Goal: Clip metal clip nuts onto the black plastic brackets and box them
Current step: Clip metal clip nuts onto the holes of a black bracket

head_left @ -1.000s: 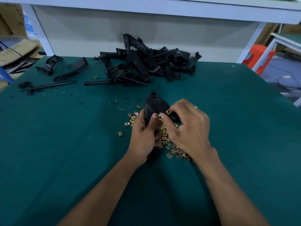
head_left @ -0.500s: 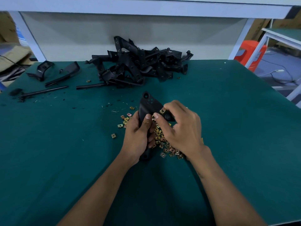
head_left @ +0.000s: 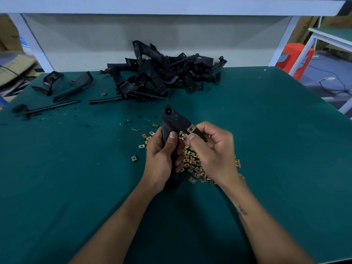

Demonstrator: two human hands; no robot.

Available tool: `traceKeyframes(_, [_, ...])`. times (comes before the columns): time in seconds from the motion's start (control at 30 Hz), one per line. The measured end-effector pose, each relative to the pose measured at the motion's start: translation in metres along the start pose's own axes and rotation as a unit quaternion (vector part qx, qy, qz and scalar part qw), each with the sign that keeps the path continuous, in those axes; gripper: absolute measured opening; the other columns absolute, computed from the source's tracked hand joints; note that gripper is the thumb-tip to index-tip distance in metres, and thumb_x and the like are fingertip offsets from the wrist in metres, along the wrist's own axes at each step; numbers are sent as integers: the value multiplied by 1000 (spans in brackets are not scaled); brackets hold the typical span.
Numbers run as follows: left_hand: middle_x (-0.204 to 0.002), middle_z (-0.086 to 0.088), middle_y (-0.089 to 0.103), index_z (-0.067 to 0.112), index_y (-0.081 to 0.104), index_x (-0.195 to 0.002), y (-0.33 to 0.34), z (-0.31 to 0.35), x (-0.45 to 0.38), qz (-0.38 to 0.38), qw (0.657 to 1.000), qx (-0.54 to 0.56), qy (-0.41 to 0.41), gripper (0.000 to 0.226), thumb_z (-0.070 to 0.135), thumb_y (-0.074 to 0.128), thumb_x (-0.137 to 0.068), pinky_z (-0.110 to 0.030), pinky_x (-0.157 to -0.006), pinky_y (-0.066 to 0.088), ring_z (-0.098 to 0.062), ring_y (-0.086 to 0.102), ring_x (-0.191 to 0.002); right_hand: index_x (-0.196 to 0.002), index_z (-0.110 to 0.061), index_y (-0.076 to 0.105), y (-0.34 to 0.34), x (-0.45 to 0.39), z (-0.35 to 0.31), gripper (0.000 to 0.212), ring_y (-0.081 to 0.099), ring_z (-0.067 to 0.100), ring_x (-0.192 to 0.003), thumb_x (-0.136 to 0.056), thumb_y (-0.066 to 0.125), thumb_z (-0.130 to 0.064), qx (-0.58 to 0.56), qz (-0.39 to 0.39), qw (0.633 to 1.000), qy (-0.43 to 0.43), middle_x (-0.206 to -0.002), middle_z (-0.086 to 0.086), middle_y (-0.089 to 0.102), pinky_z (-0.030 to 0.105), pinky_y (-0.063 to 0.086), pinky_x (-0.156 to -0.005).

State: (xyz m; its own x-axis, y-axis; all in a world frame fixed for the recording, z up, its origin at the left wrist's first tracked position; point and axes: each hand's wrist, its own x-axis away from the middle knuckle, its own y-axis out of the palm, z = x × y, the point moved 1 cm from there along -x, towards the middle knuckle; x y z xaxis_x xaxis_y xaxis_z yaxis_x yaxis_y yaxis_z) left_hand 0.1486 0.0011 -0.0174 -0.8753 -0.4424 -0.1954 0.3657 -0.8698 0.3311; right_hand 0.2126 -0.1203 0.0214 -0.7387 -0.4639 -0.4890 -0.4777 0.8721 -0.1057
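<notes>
My left hand [head_left: 162,159] grips a black plastic bracket [head_left: 174,120] upright above the green table, thumb across its stem. A brass-coloured clip nut [head_left: 191,129] sits on the bracket's right arm. My right hand [head_left: 211,149] pinches that arm just below the nut, thumb and forefinger curled around it. Beneath both hands lies a scatter of several loose clip nuts [head_left: 192,164]. A heap of black brackets [head_left: 162,73] is piled at the back of the table.
Loose black parts [head_left: 62,84] and a thin black rod [head_left: 51,107] lie at the back left, with small shavings around them. A single clip nut [head_left: 134,158] sits left of the scatter. An orange stool [head_left: 293,58] stands beyond the table's right rear corner.
My right hand has shifted down the bracket's arm, uncovering the clip nut seated on it. The left hand keeps its grip on the bracket.
</notes>
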Motion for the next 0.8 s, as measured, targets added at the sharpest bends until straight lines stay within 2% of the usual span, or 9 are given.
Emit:
traceKeyframes(0.07, [-67,-8,47,1,47,-98,0,0,0,0,1000,9,11,24,22,46,-108,-28,-41,37,-20,40,-44,-72,-1,59,3,3,-5,20,56,11,-46,-91,62,1,-2,-4,1000,-17,-58,2,60,21,42,-46])
traceKeyframes(0.13, [-64,-7,49,1,49,-98,3,0,2,-3,1000,21,20,24,23,47,-108,-29,-40,39,-21,42,-42,-71,-6,57,5,5,-9,22,56,9,-46,-92,62,0,16,-6,999,-49,-58,-5,58,18,43,-45])
traceKeyframes(0.3, [-61,-6,51,14,57,-90,7,5,3,0,999,22,43,21,27,49,-105,-27,-38,40,-21,43,-39,-74,-4,60,6,4,-12,17,51,17,-55,-91,63,-3,75,3,992,-104,-63,2,54,29,41,-52])
traceKeyframes(0.37, [-60,-9,50,9,53,-90,7,5,3,16,998,8,57,23,22,46,-107,-29,-39,38,-23,41,-39,-76,0,61,6,5,-11,16,53,15,-52,-92,62,-2,31,1,997,-67,-63,2,57,25,42,-49])
traceKeyframes(0.43, [-60,-11,48,7,50,-90,5,4,2,32,997,-19,74,23,21,45,-107,-29,-38,36,-25,38,-40,-76,1,65,4,2,-10,18,59,24,-55,-93,59,-3,-35,3,999,1,-65,9,63,35,52,-50])
traceKeyframes(0.5, [-59,-12,46,7,48,-92,3,5,1,39,993,-60,92,22,23,46,-107,-32,-35,33,-29,34,-38,-71,-6,70,-1,-4,-8,24,66,28,-66,-92,58,-7,-72,0,995,69,-69,11,68,45,61,-66])
traceKeyframes(0.57, [-58,-14,46,6,46,-93,0,5,0,41,987,-112,111,24,25,46,-108,-38,-32,33,-34,34,-35,-68,-12,74,-8,-10,-7,26,70,22,-71,-89,60,-11,-106,-21,987,122,-69,11,70,36,62,-72])
traceKeyframes(0.63, [-57,-10,48,12,47,-92,-1,6,0,45,980,-145,125,22,26,46,-109,-40,-32,34,-33,36,-35,-72,-7,76,-10,-12,-7,23,73,22,-74,-89,61,-11,-116,-37,984,133,-72,13,73,33,62,-75])
traceKeyframes(0.8, [-58,4,50,28,51,-89,1,5,0,58,972,-171,149,19,39,51,-105,-30,-41,36,-18,41,-39,-82,-8,79,-6,-8,-8,21,75,25,-82,-93,61,-8,-134,-22,984,116,-78,10,75,41,63,-82])
